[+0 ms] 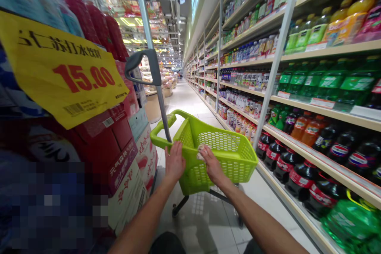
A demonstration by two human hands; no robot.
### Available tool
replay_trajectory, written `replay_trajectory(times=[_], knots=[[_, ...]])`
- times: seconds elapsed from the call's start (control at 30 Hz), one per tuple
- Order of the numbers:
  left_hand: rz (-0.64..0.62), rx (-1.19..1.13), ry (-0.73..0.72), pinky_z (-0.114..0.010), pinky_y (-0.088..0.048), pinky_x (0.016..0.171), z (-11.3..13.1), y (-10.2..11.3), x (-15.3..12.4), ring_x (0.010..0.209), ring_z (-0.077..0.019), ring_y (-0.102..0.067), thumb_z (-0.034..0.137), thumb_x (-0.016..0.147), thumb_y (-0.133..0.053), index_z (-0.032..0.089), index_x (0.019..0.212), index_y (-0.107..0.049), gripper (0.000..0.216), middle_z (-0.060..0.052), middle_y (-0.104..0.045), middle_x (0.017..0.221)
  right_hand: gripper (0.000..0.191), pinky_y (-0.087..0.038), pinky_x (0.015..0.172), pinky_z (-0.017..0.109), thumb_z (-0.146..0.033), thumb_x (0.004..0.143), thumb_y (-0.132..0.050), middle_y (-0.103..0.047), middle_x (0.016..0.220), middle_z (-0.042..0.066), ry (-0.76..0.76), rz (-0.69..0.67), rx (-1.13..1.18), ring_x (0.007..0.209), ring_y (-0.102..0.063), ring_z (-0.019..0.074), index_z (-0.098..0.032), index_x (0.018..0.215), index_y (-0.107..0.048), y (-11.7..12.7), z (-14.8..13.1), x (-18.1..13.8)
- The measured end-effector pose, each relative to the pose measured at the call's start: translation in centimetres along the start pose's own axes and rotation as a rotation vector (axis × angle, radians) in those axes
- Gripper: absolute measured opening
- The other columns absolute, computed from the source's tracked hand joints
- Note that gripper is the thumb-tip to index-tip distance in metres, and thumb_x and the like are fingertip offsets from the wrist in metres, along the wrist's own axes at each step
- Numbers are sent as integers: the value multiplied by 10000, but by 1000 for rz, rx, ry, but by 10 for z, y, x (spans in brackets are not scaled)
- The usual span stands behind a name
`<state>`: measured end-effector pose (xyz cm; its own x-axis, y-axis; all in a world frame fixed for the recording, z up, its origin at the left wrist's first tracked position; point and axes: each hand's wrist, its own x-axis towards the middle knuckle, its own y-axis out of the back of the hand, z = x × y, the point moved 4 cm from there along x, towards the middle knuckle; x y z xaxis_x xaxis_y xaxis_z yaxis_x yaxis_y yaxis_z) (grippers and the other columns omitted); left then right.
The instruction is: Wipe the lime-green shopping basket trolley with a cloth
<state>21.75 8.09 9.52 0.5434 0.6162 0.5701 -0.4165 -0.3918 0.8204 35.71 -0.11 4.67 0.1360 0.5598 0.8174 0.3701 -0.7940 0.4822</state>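
Note:
A bright green plastic shopping cart (228, 154) with perforated walls stands in front of me, turned sideways to the aisle. My left hand (175, 161) grips its near rim beside the push-handle end, fingers over the edge. A crumpled whitish cloth (203, 152) is bunched in my right hand (213, 165), which presses it against the same rim farther right. The fingers are closed around the cloth, hiding part of it. The cart's green handle (157, 138) is at the left, untouched by either hand.
A metal pole (163, 115) with a dark grey loop (154, 67) rises by the cart handle. Stacked drink cartons (119, 143) and a yellow price sign (62, 71) crowd the left. Long shelves of bottles (324, 105) line the right. The tiled aisle (190, 99) runs ahead.

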Motion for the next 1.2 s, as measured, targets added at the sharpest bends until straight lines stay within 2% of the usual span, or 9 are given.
replay_trajectory(times=[0.1,0.23,0.33,0.47,0.57,0.73,0.8,1.07,1.2], knots=[[147,69,251,-512,-174,1080,-51,25,16,1305,-252,-288,124,724,-387,41,1288,-372,570,-163,-367,1386,459,-351,1049,391,-90,853,-359,-372,1392,84,201,93,30,1299,-314,191,-197,1294,-434,10,-57,98],[-43,124,139,-546,-148,1074,-77,25,25,1318,-247,-268,62,650,-397,112,1280,-410,633,-110,-364,1399,434,-213,1118,412,-115,880,-347,-316,1425,44,471,218,-54,1356,-151,168,-199,1300,-415,29,-119,237],[-70,149,95,-531,-131,1084,-80,19,21,1338,-229,-222,43,628,-386,131,1306,-385,684,-77,-313,1428,414,-185,1123,424,-108,895,-308,-336,1416,51,590,126,-148,1363,-94,159,-174,1287,-423,13,-133,272],[-78,147,59,-534,-131,1084,-82,17,18,1343,-225,-207,36,646,-363,124,1324,-360,684,-74,-302,1430,392,-270,1094,403,-136,906,-306,-426,1354,104,732,-139,-227,1342,-200,176,-109,1280,-422,-35,-110,193],[-104,131,47,-549,-151,1073,-83,16,18,1344,-233,-202,32,656,-348,97,1331,-341,678,-91,-300,1428,395,-324,1065,408,-113,888,-336,-487,1295,137,786,-288,-246,1313,-279,196,-71,1269,-431,-50,-97,139],[-72,120,20,-548,-154,1074,-83,17,16,1350,-234,-184,37,659,-361,115,1334,-339,680,-87,-271,1441,406,-209,1105,465,-130,893,-327,-326,1416,120,615,-196,-201,1361,-113,203,-87,1288,-408,-33,-101,173],[-65,117,15,-546,-158,1074,-83,16,15,1348,-228,-191,33,665,-354,125,1337,-335,679,-82,-268,1443,405,-210,1108,451,-119,892,-317,-336,1414,101,567,-183,-158,1362,-110,187,-106,1284,-417,-39,-95,166],[-67,150,3,-533,-106,1088,-79,19,11,1354,-226,-169,41,658,-368,113,1334,-335,681,-79,-254,1451,417,-371,1036,411,-79,870,-340,-523,1264,101,319,-295,-123,1258,-383,192,-163,1258,-466,-105,-54,-37],[-51,143,12,-539,-96,1086,-73,16,5,1352,-217,-178,25,665,-344,100,1343,-309,683,-90,-245,1452,406,-365,1039,409,-82,868,-355,-503,1287,102,282,-236,-74,1282,-344,188,-162,1246,-481,-91,-63,-26]])
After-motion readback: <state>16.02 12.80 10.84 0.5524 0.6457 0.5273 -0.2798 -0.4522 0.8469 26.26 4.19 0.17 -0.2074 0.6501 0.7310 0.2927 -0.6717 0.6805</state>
